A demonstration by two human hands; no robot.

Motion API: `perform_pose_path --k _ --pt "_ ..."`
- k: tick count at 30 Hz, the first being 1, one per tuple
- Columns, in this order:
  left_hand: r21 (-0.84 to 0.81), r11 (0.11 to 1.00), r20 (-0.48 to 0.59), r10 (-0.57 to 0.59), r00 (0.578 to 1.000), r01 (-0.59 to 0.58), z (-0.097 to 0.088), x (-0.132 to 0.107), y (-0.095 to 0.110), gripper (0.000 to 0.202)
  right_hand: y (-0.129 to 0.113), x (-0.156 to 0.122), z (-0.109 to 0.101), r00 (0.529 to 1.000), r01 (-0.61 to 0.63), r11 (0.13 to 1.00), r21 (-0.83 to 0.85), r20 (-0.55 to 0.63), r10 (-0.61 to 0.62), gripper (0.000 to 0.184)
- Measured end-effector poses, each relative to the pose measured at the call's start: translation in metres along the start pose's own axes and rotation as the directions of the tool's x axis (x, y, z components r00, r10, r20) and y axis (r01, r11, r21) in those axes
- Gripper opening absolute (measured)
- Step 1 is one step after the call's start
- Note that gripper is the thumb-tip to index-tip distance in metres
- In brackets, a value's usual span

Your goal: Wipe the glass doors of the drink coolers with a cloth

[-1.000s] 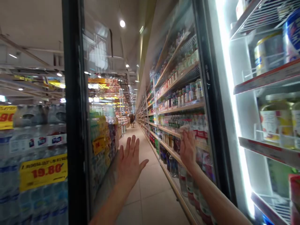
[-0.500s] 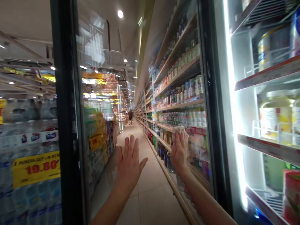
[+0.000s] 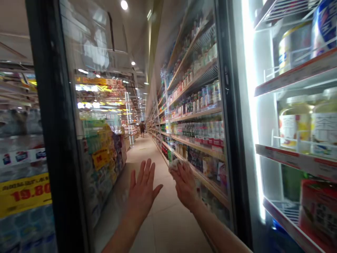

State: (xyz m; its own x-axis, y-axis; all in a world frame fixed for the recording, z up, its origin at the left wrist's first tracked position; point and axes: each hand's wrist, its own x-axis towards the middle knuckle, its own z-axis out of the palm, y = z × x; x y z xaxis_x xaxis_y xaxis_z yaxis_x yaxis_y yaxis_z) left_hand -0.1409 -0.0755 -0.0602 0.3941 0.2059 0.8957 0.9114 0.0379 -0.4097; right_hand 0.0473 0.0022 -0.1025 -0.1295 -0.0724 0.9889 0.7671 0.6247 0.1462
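Note:
A glass cooler door [image 3: 105, 207] with a black frame [image 3: 50, 105] stands swung out before me. My left hand [image 3: 143, 188] lies open against the pane, fingers stretched upward and thumb apart. On the lower middle of the same glass, my right hand [image 3: 185, 184] presses a crumpled whitish cloth [image 3: 176, 165] under its fingertips. The cloth is partly covered by the fingers. Rows of cans and bottles [image 3: 202, 131] show in the pane to the right of that hand.
At right, lit cooler shelves [image 3: 295, 154] hold bottled drinks [image 3: 293, 121] and a red carton [image 3: 318, 211]. Stacked water bottles with a yellow price sign [image 3: 26, 193] stand at left. Through the glass, a person [image 3: 142, 129] is far down the aisle.
My right hand has slid the cloth left and slightly down across the glass, closer to my left hand. The left hand keeps nearly the same place. The view has shifted a little rightward.

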Motion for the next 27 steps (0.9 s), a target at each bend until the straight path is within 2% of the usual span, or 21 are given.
perform_pose_path --k 1,2,5,6,8,10,12,13,14,16,18,19,21,23,25,27 --pt "0.003 1.0 0.002 -0.001 1.0 0.001 0.0 0.0 0.0 0.066 0.001 -0.002 0.0 1.0 0.006 1.0 -0.008 0.0 -0.006 0.061" --pt "0.006 1.0 0.004 0.001 1.0 -0.001 -0.001 0.0 0.001 0.067 0.004 -0.003 -0.001 0.999 -0.039 0.999 -0.03 -0.03 0.038 0.06" --pt "0.006 1.0 0.009 0.005 1.0 -0.005 -0.001 -0.001 0.002 0.068 0.014 -0.001 -0.002 0.952 -0.262 0.962 -0.07 -0.184 0.246 0.059" --pt "0.001 1.0 0.014 0.001 1.0 -0.001 -0.002 -0.001 0.003 0.068 0.013 0.0 -0.002 0.939 -0.298 0.952 -0.064 -0.2 0.281 0.06" --pt "-0.014 1.0 0.032 -0.013 0.999 0.014 -0.002 -0.001 0.003 0.069 0.005 0.0 -0.002 0.966 -0.233 0.971 -0.043 -0.125 0.226 0.062" --pt "-0.037 0.999 0.047 -0.033 0.998 0.034 -0.004 -0.002 0.003 0.07 -0.001 -0.002 -0.002 0.998 -0.061 0.998 -0.01 0.004 0.061 0.063" --pt "-0.064 0.997 0.062 -0.04 0.997 0.044 -0.005 -0.002 0.002 0.071 0.003 -0.007 -0.003 0.998 0.034 0.999 -0.002 0.049 -0.034 0.062" --pt "-0.074 0.996 0.069 -0.035 0.997 0.04 -0.005 -0.002 0.002 0.072 0.01 -0.008 -0.005 1.0 0.009 1.0 -0.024 0.012 -0.009 0.061" --pt "-0.079 0.996 0.073 -0.03 0.997 0.036 -0.006 -0.002 0.003 0.073 0.018 -0.01 -0.006 0.997 -0.065 0.996 -0.054 -0.054 0.062 0.06" --pt "-0.075 0.996 0.073 -0.04 0.997 0.045 -0.006 -0.002 0.007 0.074 0.031 -0.011 -0.007 0.952 -0.26 0.962 -0.087 -0.191 0.24 0.059" --pt "-0.068 0.996 0.063 -0.061 0.996 0.065 -0.004 -0.003 0.014 0.075 0.031 -0.013 -0.006 0.917 -0.348 0.934 -0.079 -0.235 0.322 0.059" --pt "-0.074 0.995 0.062 -0.061 0.996 0.065 -0.003 -0.004 0.018 0.073 0.027 -0.014 -0.006 0.931 -0.325 0.943 -0.072 -0.199 0.306 0.06" --pt "-0.1 0.994 0.072 -0.03 0.997 0.037 0.0 -0.008 0.027 0.069 0.016 -0.019 -0.004 0.982 -0.174 0.983 -0.056 -0.08 0.17 0.061" --pt "-0.124 0.992 0.09 -0.01 0.996 0.021 0.003 -0.013 0.034 0.066 0.012 -0.027 -0.006 0.999 -0.041 0.998 -0.05 -0.005 0.041 0.061" --pt "-0.128 0.991 0.119 -0.021 0.993 0.037 0.004 -0.016 0.038 0.066 0.02 -0.034 -0.009 0.998 -0.057 0.996 -0.075 -0.031 0.055 0.061" --pt "-0.121 0.991 0.151 -0.037 0.988 0.056 0.005 -0.018 0.039 0.067 0.031 -0.037 -0.012 0.973 -0.208 0.973 -0.103 -0.124 0.194 0.06"
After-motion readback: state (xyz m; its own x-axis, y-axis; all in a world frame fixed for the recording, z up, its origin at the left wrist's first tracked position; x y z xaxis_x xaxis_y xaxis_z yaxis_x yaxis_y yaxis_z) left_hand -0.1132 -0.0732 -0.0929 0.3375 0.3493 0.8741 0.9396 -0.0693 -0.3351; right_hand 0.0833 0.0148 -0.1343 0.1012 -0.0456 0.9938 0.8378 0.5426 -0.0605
